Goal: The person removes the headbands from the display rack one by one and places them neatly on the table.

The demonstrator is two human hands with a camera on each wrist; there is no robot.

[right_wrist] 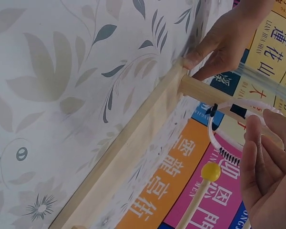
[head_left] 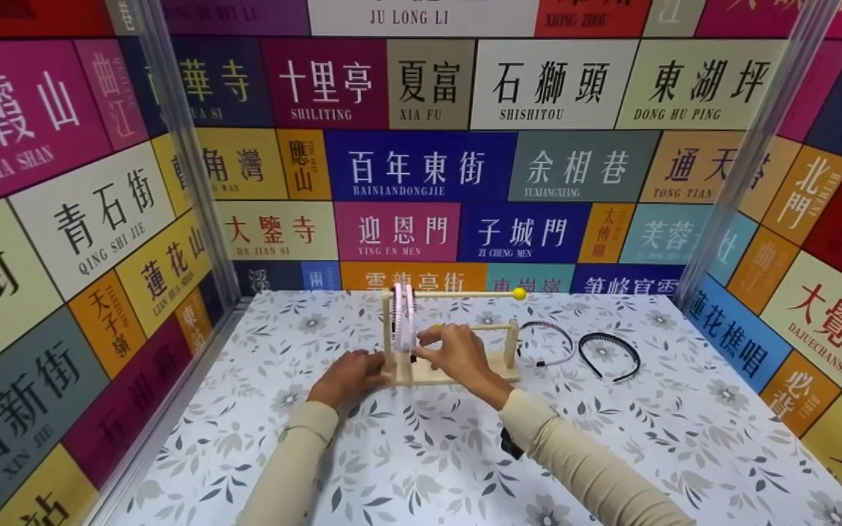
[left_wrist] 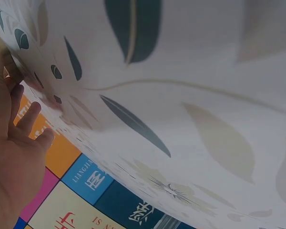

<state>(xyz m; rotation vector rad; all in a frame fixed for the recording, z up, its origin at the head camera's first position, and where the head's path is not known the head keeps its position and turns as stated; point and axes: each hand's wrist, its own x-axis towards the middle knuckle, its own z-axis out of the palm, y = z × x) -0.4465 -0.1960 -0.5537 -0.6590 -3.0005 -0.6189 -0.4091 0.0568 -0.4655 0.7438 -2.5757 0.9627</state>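
Note:
A pale wooden stand has an upright at each end and two horizontal rods, the upper one tipped with a yellow ball. Pale pink headbands hang on the upper rod close to the left upright. My right hand pinches the lower part of a pale headband between thumb and fingers, near its black tip. At the base's left end, my left hand grips the corner, its thumb on the edge in the right wrist view. The left wrist view hides the stand.
Right of the stand, a pale pink headband and a black headband lie on the table. A flower-patterned cover spans the tabletop. Panels with printed signs rise behind and on both sides.

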